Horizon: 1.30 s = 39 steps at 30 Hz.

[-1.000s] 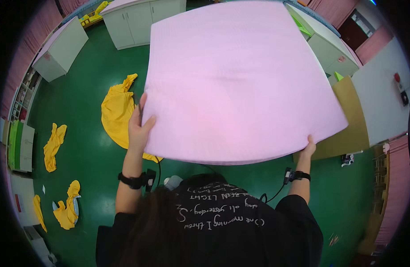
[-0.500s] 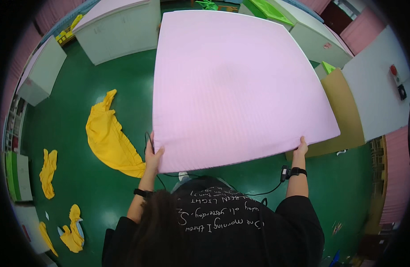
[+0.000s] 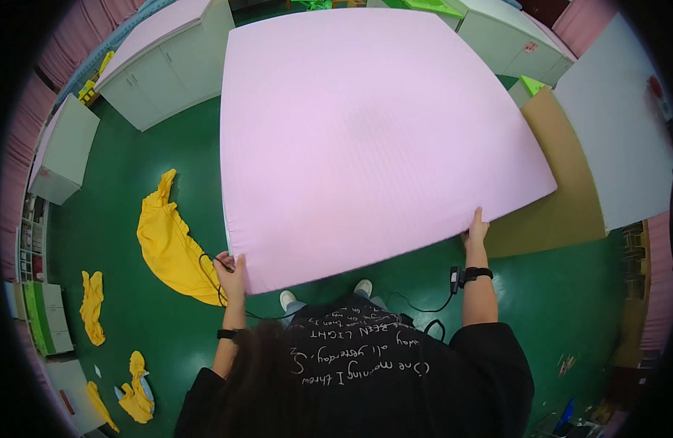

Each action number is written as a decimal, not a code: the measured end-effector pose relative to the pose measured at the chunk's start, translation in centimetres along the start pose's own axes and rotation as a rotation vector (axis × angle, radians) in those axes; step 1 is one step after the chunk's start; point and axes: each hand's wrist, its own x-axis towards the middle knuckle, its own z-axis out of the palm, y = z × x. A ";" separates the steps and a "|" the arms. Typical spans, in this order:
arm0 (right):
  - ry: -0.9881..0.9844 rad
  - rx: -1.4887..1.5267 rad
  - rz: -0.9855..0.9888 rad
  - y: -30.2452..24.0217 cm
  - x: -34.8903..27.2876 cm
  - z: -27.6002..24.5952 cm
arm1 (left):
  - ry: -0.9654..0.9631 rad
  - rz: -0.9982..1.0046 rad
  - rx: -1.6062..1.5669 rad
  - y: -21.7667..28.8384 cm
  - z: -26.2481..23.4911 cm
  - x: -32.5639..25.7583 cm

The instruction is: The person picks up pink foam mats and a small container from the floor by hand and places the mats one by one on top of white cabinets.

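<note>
A wide, flat pink panel (image 3: 358, 146) with a thin pale edge stretches away in front of me; its surface looks faintly ribbed. My left hand (image 3: 231, 274) grips its near left corner, thumb on the upper face and fingers round the side. Farther right, my right hand (image 3: 478, 228) is closed on the near edge, with most of its fingers hidden beneath. What lies under the panel cannot be seen. Black bands circle both wrists, and a small black device (image 3: 455, 280) with a cable hangs by the right one. Another dark cable loops by the left hand.
Yellow cloth (image 3: 168, 244) lies on the green floor left of the panel, with several smaller yellow pieces (image 3: 93, 306) beyond. White cabinets (image 3: 165, 77) stand at the back left and back right. A brown board (image 3: 563, 182) and a white panel (image 3: 606, 124) are at the right.
The panel's near end has shifted left and slightly toward me, and its near edge slants more. Both hands moved left with it, still gripping. Both my shoes now show below the edge.
</note>
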 end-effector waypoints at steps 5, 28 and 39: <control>0.032 -0.121 -0.132 0.4 -1.5 1.9 | 0.287 -0.202 -0.007 -2.4 -2.7 -1.6; -0.130 -0.254 -0.100 1.9 -2.1 1.8 | 0.272 0.086 0.126 0.4 2.7 -0.9; -0.147 -0.220 0.124 -0.4 -3.6 2.7 | 0.145 0.033 0.082 1.8 2.6 -0.8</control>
